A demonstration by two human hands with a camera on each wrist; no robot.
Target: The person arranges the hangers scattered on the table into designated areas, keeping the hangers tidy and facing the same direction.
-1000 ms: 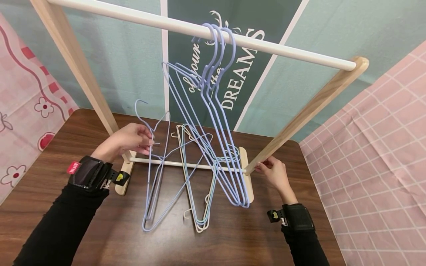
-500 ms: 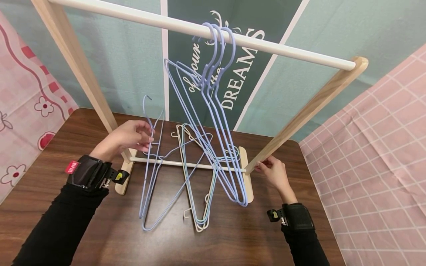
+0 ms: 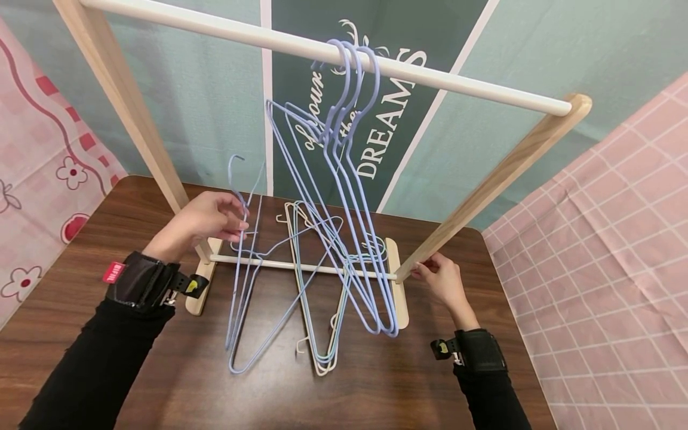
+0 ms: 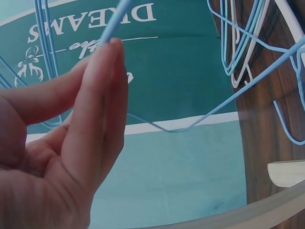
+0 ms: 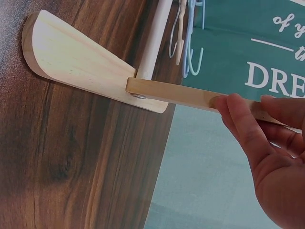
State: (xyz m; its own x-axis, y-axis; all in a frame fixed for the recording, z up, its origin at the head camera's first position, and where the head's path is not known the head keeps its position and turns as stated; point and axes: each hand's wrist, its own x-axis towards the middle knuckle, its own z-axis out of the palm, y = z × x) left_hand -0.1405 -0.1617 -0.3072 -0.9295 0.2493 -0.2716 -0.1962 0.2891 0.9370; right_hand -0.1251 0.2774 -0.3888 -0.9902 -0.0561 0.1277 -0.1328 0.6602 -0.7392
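My left hand [image 3: 212,218] pinches a blue wire hanger [image 3: 230,173] near its neck, thumb and fingertips together. The hanger stands roughly upright, hook at the top, left of the other hangers. In the left wrist view its wire [image 4: 116,21] comes out from between the fingertips. My right hand [image 3: 443,280] holds the right wooden post [image 3: 494,173] of a clothes rack low down, just above the foot. The right wrist view shows fingers and thumb on either side of that post [image 5: 171,91]. Three blue hangers [image 3: 377,71] hang from the white top rail [image 3: 215,27].
Another blue hanger [image 3: 279,322] lies across the rack's lower bar [image 3: 279,263]. Beside it, white and pale blue hangers [image 3: 321,361] lie overlapped on the brown wooden table [image 3: 376,382]. The left post [image 3: 134,119] rises behind my left hand. Curtains enclose the table's back and sides.
The held hanger has turned in my left hand: its hook has shifted slightly right and up, its lower end left and up. My right hand has stayed on the post.
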